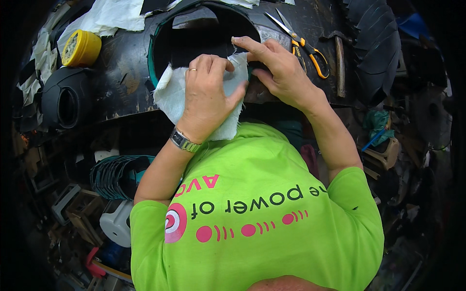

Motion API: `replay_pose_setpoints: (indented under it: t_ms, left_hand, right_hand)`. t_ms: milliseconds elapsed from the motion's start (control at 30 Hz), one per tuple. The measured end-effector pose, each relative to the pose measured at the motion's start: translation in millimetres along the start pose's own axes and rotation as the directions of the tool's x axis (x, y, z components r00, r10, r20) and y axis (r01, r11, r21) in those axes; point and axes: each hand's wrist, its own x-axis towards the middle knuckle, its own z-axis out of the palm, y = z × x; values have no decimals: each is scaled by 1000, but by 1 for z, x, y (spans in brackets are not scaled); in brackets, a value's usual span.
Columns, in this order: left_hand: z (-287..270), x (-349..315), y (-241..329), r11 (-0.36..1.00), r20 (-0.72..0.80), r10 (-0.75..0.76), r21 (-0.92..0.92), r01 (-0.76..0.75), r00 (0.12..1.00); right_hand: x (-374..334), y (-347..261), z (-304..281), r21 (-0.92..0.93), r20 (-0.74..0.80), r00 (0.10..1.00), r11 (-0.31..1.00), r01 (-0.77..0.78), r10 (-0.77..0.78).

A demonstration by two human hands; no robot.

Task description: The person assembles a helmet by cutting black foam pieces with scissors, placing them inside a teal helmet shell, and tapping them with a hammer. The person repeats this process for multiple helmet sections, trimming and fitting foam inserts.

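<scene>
A piece of frayed white cloth (pixel 171 95) drapes over the near side of a wide black ring-shaped piece (pixel 154 53) with a green edge. My left hand (pixel 206 92), wearing a ring and a wristwatch, lies on this cloth. Its fingers curl over the upper edge and hold the fabric, while the thumb stands off to the right. At the cloth's right corner is my right hand (pixel 284 72), index finger stretched out and thumb apart below it. A loose thread hangs near that index fingertip. What lies under the cloth is hidden.
Orange-and-black scissors (pixel 302 41) and a wooden-handled hammer (pixel 340 65) lie right of the ring on the dark worktable (pixel 116 92). A yellow tub (pixel 82 48), a black rolled piece (pixel 65 99) and white cloth scraps (pixel 111 17) are left. Stacked black sheets (pixel 374 46) stand far right.
</scene>
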Motion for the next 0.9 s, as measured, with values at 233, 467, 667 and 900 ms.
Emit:
replay_pose_setpoints:
  t_ms: [233,467,667,900]
  left_hand:
    - [-5,-5,-17,986,-19,-8,-164,5,1000]
    - [-1,-12,-23,984,8,178,-20,-177,984]
    - [-3,-11,-22,963,61,240,108,-246,969]
    - [-9,-3,-17,952,175,193,205,-228,965]
  right_hand:
    - [6,11,-8,-399,31,963,880,259,-269]
    - [42,21,-17,-69,186,981,995,77,-63]
    - [65,22,2,115,-96,963,963,-242,254]
    - [31,17,1,422,-71,982,897,-129,175]
